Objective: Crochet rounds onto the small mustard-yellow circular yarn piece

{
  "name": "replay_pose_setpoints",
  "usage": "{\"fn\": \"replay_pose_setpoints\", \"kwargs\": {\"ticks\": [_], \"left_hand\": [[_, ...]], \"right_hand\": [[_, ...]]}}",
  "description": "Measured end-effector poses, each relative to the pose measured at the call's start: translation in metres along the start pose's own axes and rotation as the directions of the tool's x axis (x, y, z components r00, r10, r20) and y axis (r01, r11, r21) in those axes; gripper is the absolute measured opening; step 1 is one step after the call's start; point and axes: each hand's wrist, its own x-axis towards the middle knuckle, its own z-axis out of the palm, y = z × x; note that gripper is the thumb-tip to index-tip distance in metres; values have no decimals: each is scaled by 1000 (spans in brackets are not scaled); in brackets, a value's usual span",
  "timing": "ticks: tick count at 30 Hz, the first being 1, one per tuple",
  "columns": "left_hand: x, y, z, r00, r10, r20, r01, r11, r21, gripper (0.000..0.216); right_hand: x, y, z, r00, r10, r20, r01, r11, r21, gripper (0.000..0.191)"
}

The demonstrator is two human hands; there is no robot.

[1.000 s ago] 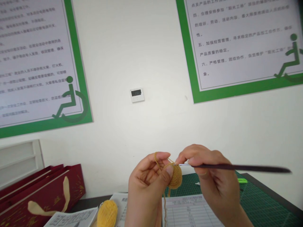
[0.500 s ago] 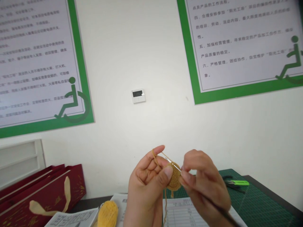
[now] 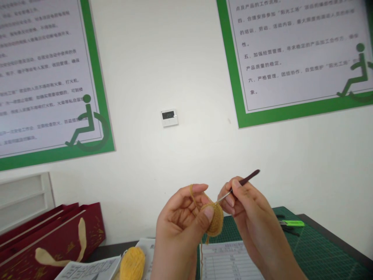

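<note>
1. Since half a second ago, I see the crochet hook (image 3: 248,178) swung round: its dark handle, which pointed down and right, now slants up and right, and the right hand (image 3: 259,223) has turned with it.
2. From my end, the left hand (image 3: 180,227) looks nearly in place, though its index fingertip has dipped a little.
3. I have the left thumb pressed on the face of the tan crocheted piece (image 3: 216,221), pinching it against fingers behind; the other fingers are loosely curled.
4. I make out a strand of yarn (image 3: 191,191) looped round the left index finger, with a tail hanging below the piece.
5. Right thumb and fingers grip the hook's handle near its metal shaft. I see the shaft reach the piece's upper edge; whether its tip is through a stitch, I cannot tell.
6. My view puts the piece between the hands, held up above the green cutting mat (image 3: 317,249) and a printed sheet (image 3: 230,261).
7. Left of the left wrist I find a yellow yarn ball (image 3: 132,263), with dark red bags (image 3: 87,229) beyond it.
8. Far right of the hands, I spot a bright green tool (image 3: 293,223) lying on the mat.
</note>
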Motion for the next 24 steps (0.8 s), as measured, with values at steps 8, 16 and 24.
{"fn": "replay_pose_setpoints", "kwargs": {"ticks": [8,16,24], "left_hand": [[-1,-4,6,991,74,-110,-77,997,-20,25],[0,3,-8,939,-298,170,335,906,-259,32],[6,5,-17,894,-336,296,424,849,-316,25]], "right_hand": [[5,8,-6,881,-415,225,454,877,-159,7],[3,16,-12,566,-764,311,824,506,-257,21],[-6,14,3,931,-357,78,332,915,228,17]]}}
